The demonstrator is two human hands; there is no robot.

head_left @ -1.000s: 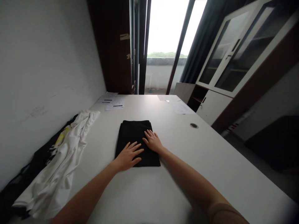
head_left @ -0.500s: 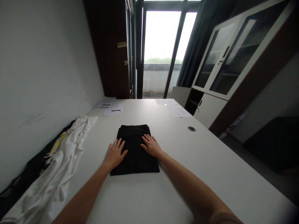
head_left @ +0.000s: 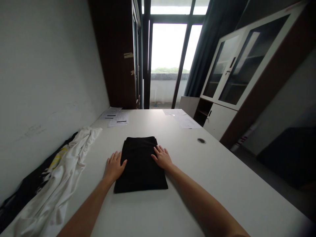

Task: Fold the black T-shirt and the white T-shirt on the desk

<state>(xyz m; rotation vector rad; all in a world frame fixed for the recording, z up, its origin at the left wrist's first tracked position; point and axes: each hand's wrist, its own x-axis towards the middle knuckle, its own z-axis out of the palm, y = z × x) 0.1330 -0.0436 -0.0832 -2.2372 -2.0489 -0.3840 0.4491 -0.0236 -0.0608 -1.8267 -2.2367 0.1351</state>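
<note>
A black garment [head_left: 141, 168], folded into a flat rectangle, lies on the white table [head_left: 140, 214]; the folds hide what kind of garment it is. At its left edge rests my left hand [head_left: 115, 167], open, with the thumb over the cloth and the other fingers beside it on the table. My right hand [head_left: 163, 158] is open too, lying along the right edge with its fingertips on the cloth. Neither hand grasps anything.
Along the wall at the left lie a crumpled white garment [head_left: 66, 174] and dark cloth with yellow print [head_left: 58, 158]. Papers [head_left: 118, 118] sit at the far left, more sheets [head_left: 186, 121] at the far right. A cable hole [head_left: 201, 141] is near the right edge.
My left hand has slid left, from on top of the black garment to its edge. My right hand has shifted slightly toward the right edge. The camera view has tilted up a little.
</note>
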